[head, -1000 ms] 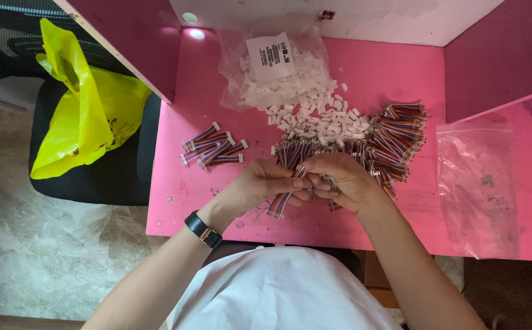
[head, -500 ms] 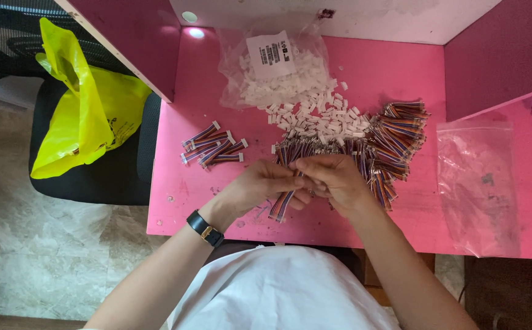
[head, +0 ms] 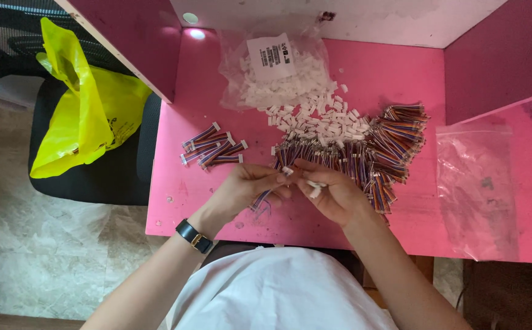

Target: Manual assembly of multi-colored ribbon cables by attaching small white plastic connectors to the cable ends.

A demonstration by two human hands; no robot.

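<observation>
The left hand (head: 250,186) is gripping a striped wire lead (head: 261,200) over the pink surface (head: 217,208); the right hand (head: 333,195), now drawn slightly apart, is pinching a white connector (head: 315,186).

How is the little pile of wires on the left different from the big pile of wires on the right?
The little pile holds only a few wire bundles, while the big pile holds very many. The little pile's bundles have white plugs on their ends; the big pile's mostly show bare ends. The little pile lies apart from the hands; the big pile reaches right up to the right hand. Both are striped, many-coloured wires on the pink table.
</observation>
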